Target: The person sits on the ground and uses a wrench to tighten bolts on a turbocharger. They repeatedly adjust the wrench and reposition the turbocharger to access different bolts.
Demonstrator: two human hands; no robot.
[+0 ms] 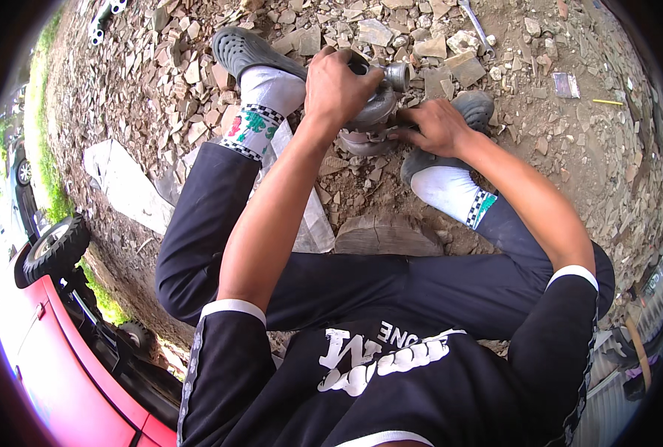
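Note:
Between my feet is a grey metal turbocharger [377,112] with a rounded housing and a short round outlet pointing right. My left hand [339,86] is closed over its top, the fingers curled round the part near the outlet. At its lower right side, my right hand [437,128] has thumb and fingers bent in against the edge. The fingertips of that hand partly hide what they grip. The left hand covers the upper left of the housing. Under it, the lower rounded section sits close to the stony ground.
Broken stone and tile pieces [301,41] cover the ground. A spanner [477,28] lies at the far right, near a small plastic packet [566,85] and a yellow stick [607,102]. A wooden block [387,235] is before my legs. A white sheet [126,186] and red vehicle [63,365] are left.

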